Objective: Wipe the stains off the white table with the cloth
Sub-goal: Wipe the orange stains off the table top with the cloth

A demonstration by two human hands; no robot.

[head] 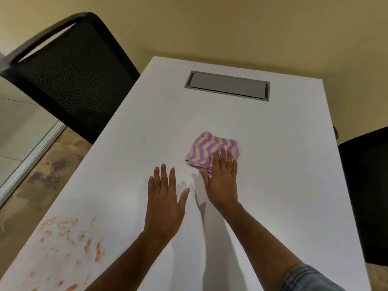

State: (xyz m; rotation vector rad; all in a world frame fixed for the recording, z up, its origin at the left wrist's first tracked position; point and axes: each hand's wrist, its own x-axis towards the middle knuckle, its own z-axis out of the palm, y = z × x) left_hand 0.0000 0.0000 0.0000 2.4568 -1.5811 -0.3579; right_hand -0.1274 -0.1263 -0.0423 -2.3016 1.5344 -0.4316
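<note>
A folded cloth [210, 147] with purple and cream zigzag stripes lies in the middle of the white table [283, 164]. My right hand [221, 181] is flat and spread, its fingertips resting on the cloth's near right corner. To its left, my left hand [164, 201] hovers over or rests on the bare tabletop with fingers apart and nothing in it. Orange-brown stains [73, 240] smear the table's near left corner, well to the left of both hands.
A grey rectangular cable hatch [227, 85] is set into the table's far end. A black mesh chair [69, 74] stands at the far left edge, and another dark chair [367, 185] at the right edge. Tiled floor [42, 169] shows at the left.
</note>
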